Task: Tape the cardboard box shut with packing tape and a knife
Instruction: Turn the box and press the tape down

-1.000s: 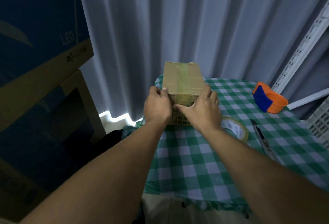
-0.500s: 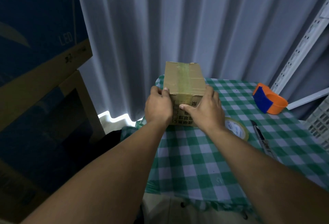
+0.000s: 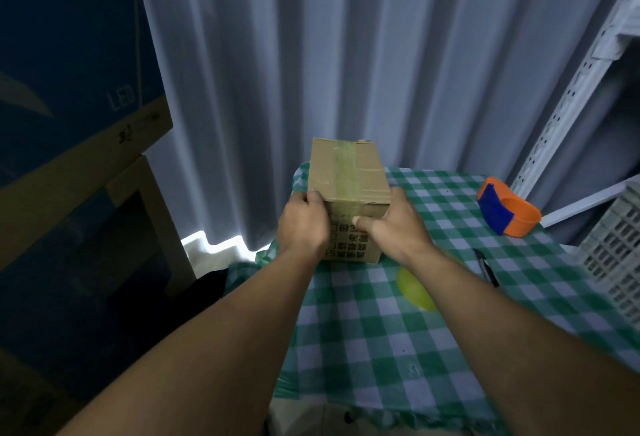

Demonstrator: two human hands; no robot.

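Note:
A small cardboard box (image 3: 348,172) stands at the far left corner of the table with the green checked cloth (image 3: 381,331). A strip of yellowish tape runs along its closed top and down the near face. My left hand (image 3: 303,224) grips the box's near left corner. My right hand (image 3: 393,226) holds the near right corner, thumb pressed flat on the near face over the tape end. A tape roll (image 3: 414,288) lies mostly hidden under my right forearm. A dark knife (image 3: 486,266) lies on the cloth to the right.
An orange and blue tape dispenser (image 3: 507,212) sits at the far right of the table. A white crate (image 3: 613,252) stands at the right edge beside a white metal rack (image 3: 568,89). Large cardboard cartons (image 3: 69,123) are stacked at the left, curtains behind.
My right thumb has slid along the box's near face, pressing the tape end. The view has shifted a little, so the tape roll is now mostly covered by my right forearm.

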